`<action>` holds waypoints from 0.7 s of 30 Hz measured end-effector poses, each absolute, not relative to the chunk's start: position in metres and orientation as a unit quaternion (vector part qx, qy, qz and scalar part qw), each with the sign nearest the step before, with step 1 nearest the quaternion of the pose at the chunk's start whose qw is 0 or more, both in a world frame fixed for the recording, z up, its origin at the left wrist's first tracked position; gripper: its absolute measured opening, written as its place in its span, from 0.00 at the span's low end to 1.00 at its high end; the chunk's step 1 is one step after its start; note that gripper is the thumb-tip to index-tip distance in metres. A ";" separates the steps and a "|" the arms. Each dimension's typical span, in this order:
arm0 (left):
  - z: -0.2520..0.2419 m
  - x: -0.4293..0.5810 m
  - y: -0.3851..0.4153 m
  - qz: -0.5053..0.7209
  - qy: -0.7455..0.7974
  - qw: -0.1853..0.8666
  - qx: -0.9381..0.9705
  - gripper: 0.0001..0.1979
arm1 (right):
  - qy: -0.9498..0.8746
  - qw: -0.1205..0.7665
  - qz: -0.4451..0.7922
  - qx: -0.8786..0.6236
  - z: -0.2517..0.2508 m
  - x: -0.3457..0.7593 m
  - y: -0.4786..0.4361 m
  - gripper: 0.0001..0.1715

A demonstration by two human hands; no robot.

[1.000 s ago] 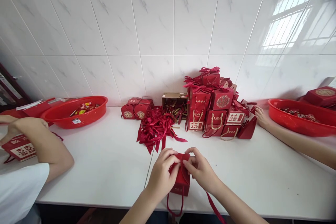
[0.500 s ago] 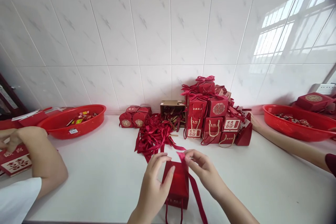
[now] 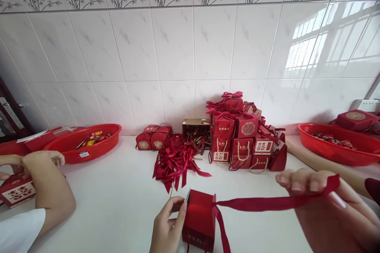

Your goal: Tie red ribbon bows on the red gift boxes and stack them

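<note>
A small red gift box [image 3: 199, 219] stands on the white counter [image 3: 118, 205] right in front of me. My left hand [image 3: 168, 227] grips its left side, fingers curled against the box. A long red ribbon [image 3: 261, 202] runs from the box top out to the right, pulled taut. My right hand [image 3: 314, 193] holds the ribbon's far end, fingers closed over it, raised at the right.
A loose heap of red ribbons [image 3: 175, 162] lies behind the box. A stack of finished red boxes [image 3: 240, 134] stands against the tiled wall. Red basins sit at left [image 3: 86, 146] and right [image 3: 335, 144]. Another person's arm [image 3: 47, 189] works at left; another person's forearm [image 3: 320, 164] reaches in at right.
My right hand has drawn the ribbon out from the box top far to the right and up. My left hand has dropped to the box's left side. The view has tilted up.
</note>
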State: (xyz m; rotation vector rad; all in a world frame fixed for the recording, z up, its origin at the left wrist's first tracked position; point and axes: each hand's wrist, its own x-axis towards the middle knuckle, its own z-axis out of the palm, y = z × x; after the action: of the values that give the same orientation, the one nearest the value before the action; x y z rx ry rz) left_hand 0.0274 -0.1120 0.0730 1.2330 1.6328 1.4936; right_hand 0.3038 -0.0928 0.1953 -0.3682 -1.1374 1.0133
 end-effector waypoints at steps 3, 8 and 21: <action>0.071 0.025 -0.110 0.573 0.622 0.318 0.429 0.22 | -0.537 0.664 0.482 -0.196 0.186 0.289 -0.090 0.06; 0.073 0.029 -0.115 0.599 0.606 0.360 0.380 0.26 | -0.653 0.481 0.514 -0.278 0.160 0.242 -0.070 0.11; 0.070 0.038 -0.124 0.597 0.589 0.373 0.396 0.22 | -0.791 0.294 0.343 -0.413 0.097 0.175 -0.061 0.10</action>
State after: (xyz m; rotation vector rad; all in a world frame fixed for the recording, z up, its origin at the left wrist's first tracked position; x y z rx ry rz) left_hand 0.0383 -0.1239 0.0697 1.0133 1.5100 1.5299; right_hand 0.1748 -0.0609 0.0967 -1.0994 -2.1064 0.9140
